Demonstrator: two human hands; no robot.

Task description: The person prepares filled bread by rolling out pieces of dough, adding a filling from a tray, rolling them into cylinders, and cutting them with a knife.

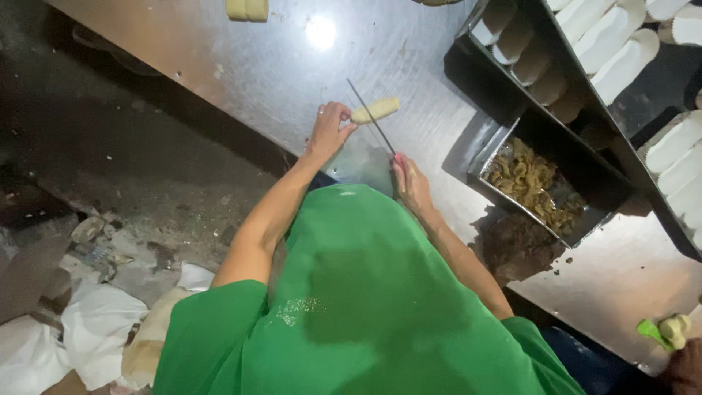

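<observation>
The dough roll point(376, 110), a short pale cylinder, is held just above the steel counter point(241, 66), far of the person's green-clad body. Its long axis runs from near-left to far-right, rising a little toward the dark baking trays point(504, 102). Its near-left end sits in the left hand point(329, 132), whose fingers point(348, 130) are closed narrowly around that tip, thumb below and fingertips on top; the rest of the roll sticks out free to the right.

A thin knife point(371, 117) crosses just beneath and to the near side of the roll, its blade slanting from far-left to near-right, so blade and roll lie almost crosswise. The blade's near end runs into the right hand point(411, 183), curled shut on the handle; the handle itself is hidden inside the grip. Whether the blade touches the roll cannot be told from this view. The left hand is the nearer one to the roll, being on it; the right hand lies apart, near and to the right of it.

Further right, a metal pan point(488, 145) holds brownish shredded filling point(530, 183), and beyond it the trays carry rows of pale shaped pieces point(618, 44). At the far edge of the counter lie two more pale dough pieces point(247, 9). At the near right corner a green tool point(649, 330) shows beside another person's hand.
</observation>
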